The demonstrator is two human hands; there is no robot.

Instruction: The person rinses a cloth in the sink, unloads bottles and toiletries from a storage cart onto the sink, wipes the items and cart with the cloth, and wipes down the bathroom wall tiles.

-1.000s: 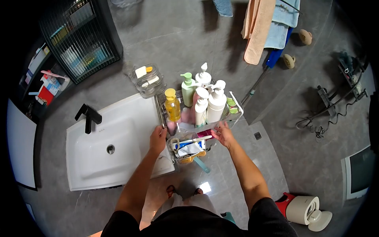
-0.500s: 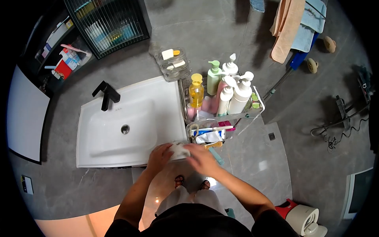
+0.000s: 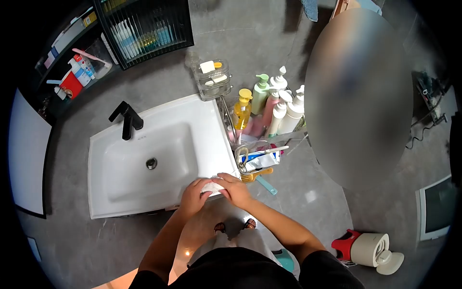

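Observation:
A crumpled white cloth or tissue point(image 3: 211, 187) lies between my hands at the front right corner of the white sink point(image 3: 207, 139). My left hand point(image 3: 194, 194) has its fingers closed on its left side. From the right, my right hand point(image 3: 233, 189) grips it with bent fingers. Just beyond my right hand is a clear organizer point(image 3: 237, 156) with a white and blue tube point(image 3: 262, 161). A brown brush point(image 3: 257, 175) and a teal handle point(image 3: 266, 185) stick out beside it. Behind stand a yellow pump bottle point(image 3: 242, 111) and several white, green and pink bottles.
A black faucet point(image 3: 127, 119) rises at the sink's back left. A clear soap rack point(image 3: 212, 79) is on the wall behind. Shelves and a ribbed glass cabinet point(image 3: 147, 36) are at the upper left. A grey blurred oval covers the upper right. A beige and red device point(image 3: 368, 249) is at lower right.
My hands have moved from beside the organizer to the sink's front right corner and closed on the white cloth or tissue. The view has shifted, and a blurred oval now covers the upper right.

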